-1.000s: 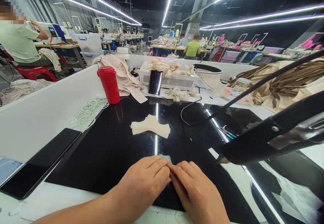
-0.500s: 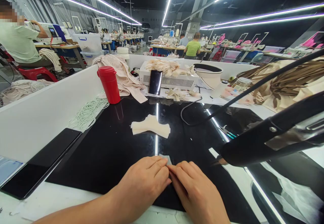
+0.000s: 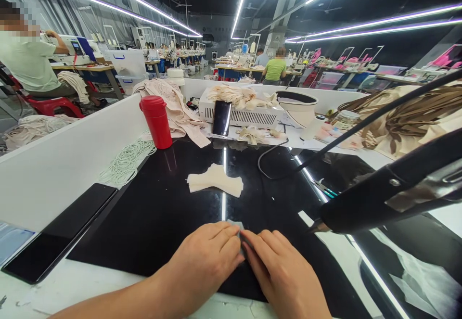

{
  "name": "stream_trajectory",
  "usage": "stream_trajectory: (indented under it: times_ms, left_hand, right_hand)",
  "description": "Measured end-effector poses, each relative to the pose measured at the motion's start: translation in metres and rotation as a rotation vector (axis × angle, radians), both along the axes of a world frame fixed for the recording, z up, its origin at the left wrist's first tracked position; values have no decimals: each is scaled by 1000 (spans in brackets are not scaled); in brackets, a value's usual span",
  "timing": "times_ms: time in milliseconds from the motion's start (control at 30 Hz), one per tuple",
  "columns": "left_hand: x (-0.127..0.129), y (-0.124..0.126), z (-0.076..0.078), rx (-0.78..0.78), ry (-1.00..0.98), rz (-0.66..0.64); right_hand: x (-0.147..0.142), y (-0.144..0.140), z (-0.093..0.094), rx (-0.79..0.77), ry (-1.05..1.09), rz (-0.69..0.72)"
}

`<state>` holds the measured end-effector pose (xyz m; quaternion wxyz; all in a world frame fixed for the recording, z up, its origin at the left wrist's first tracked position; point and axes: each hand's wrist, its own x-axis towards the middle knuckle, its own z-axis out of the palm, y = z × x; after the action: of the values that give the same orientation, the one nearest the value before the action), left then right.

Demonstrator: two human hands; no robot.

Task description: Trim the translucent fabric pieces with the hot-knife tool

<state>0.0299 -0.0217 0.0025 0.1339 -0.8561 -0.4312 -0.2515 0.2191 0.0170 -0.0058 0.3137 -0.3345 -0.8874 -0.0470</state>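
My left hand [image 3: 204, 263] and my right hand [image 3: 279, 273] rest side by side on the glossy black worktop [image 3: 162, 213], fingertips meeting. Together they pinch a small pale fabric piece [image 3: 236, 224], of which only the far edge shows above the fingers. A stack of cream fabric pieces [image 3: 215, 183] lies on the black surface a short way beyond the hands. A black tool arm with a pointed metal tip [image 3: 378, 198] reaches in from the right and ends just right of my right hand.
A red flask [image 3: 156, 121] stands at the back left by a white divider wall [image 3: 65, 160], with coiled white cord [image 3: 124, 161] below it. A dark phone [image 3: 61, 235] lies at the left. A white machine [image 3: 240, 109], a propped phone [image 3: 221, 117], fabric heaps and seated workers lie beyond.
The hands have barely moved; the fingertips have shifted slightly on the small fabric piece. The view has drifted a little.
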Motion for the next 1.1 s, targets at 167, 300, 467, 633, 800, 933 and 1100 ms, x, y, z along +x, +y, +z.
stream_trajectory:
  times_ms: [167,300,467,633,800,933,1100]
  left_hand:
    - [-1,-1,1,16,8,11]
    - [-1,0,0,18,2,9]
    - [-1,1,0,20,-8,1]
    - [-2,0,1,-27,-3,-6]
    - [-3,0,0,-42,-6,-9]
    - [-4,0,0,-74,-27,-6]
    - [-5,-1,2,-182,-62,-6]
  right_hand:
    - [0,0,-1,53,-25,-10]
    - [-1,0,-1,59,-20,-7]
    - [-1,0,-1,58,-8,-5]
    - [-1,0,-1,52,-17,2]
    - [0,-1,-3,73,-27,-5]
    - [-4,1,-1,71,-42,-5]
    - [14,-3,15,23,-9,48]
